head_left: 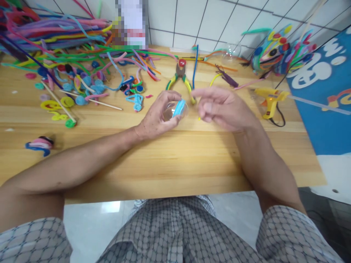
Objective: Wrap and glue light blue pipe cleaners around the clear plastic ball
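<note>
My left hand (157, 117) is wrapped round a clear plastic half-sphere (171, 111) with a light blue coiled pipe cleaner (179, 107) at its rim. My right hand (219, 109) hovers just to the right of it, fingers loosely curled and slightly blurred, with nothing visible in them. Both hands are above the middle of the wooden table (164, 160). Yellow-and-green pliers (181, 78) lie just behind the hands.
A big heap of coloured pipe cleaners (55, 33) fills the back left, with coiled discs (79, 87) and thin wooden sticks (59, 102) in front. A yellow glue gun (270, 100) lies at right. A finished pipe-cleaner piece (279, 47) stands back right. A small coil (40, 144) lies front left.
</note>
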A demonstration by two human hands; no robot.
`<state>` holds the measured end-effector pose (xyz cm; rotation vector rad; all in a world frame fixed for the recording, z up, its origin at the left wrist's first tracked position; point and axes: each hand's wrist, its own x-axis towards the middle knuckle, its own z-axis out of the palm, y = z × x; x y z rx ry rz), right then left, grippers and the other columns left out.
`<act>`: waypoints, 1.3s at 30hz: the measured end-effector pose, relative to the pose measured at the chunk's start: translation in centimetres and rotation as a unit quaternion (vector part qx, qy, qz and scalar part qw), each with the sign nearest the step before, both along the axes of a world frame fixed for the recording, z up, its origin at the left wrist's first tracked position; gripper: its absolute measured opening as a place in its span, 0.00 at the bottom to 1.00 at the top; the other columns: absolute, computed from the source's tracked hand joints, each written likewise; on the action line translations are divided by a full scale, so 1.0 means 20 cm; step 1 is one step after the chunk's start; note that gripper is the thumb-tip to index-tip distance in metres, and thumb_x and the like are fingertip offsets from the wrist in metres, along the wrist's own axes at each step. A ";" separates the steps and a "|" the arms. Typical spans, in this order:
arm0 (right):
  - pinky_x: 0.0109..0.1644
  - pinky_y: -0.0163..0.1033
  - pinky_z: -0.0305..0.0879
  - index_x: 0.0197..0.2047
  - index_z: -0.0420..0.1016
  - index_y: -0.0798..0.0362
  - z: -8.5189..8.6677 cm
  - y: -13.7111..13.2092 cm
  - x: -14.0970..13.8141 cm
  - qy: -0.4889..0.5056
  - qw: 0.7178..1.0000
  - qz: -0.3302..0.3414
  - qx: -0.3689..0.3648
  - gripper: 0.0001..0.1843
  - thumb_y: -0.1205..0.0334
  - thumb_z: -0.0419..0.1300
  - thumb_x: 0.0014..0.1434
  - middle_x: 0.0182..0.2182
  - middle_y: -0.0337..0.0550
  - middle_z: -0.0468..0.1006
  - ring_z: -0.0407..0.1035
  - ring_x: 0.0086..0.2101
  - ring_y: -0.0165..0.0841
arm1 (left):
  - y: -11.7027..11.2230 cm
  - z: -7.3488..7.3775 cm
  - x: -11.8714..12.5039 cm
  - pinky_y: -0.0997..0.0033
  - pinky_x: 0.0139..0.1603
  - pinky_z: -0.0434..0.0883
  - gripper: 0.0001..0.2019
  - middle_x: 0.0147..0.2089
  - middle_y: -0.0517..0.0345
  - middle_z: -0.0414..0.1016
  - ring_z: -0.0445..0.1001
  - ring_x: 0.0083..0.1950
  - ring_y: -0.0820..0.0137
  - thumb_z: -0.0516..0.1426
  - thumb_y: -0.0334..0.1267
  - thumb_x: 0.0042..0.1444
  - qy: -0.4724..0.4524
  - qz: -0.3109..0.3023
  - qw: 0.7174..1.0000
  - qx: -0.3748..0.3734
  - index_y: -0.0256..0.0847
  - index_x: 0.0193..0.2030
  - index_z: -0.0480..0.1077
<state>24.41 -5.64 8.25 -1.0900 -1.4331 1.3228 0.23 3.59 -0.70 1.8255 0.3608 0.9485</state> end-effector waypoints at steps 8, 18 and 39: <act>0.32 0.42 0.68 0.59 0.82 0.39 -0.16 0.12 0.15 -0.008 0.964 -0.263 0.040 0.27 0.47 0.80 0.58 0.36 0.36 0.85 0.72 0.29 0.34 | 0.05 0.00 -0.01 0.39 0.86 0.62 0.21 0.71 0.48 0.77 0.71 0.77 0.53 0.67 0.56 0.69 0.020 0.080 0.996 0.020 0.52 0.63 0.74; 0.43 0.44 0.71 0.59 0.83 0.36 0.08 -0.03 0.02 -0.081 0.922 -0.316 0.206 0.13 0.54 0.71 0.72 0.38 0.39 0.86 0.76 0.39 0.38 | 0.01 0.08 -0.04 0.36 0.80 0.61 0.25 0.73 0.52 0.77 0.56 0.86 0.49 0.64 0.61 0.72 0.023 0.127 0.988 0.082 0.52 0.68 0.70; 0.59 0.52 0.86 0.68 0.81 0.39 -0.10 -0.15 -0.34 0.128 0.984 -0.112 -0.051 0.27 0.48 0.72 0.68 0.60 0.41 0.89 0.84 0.58 0.44 | -0.14 0.25 -0.03 0.65 0.51 0.79 0.11 0.45 0.53 0.88 0.85 0.48 0.67 0.65 0.46 0.76 -0.008 0.132 0.950 0.284 0.43 0.45 0.81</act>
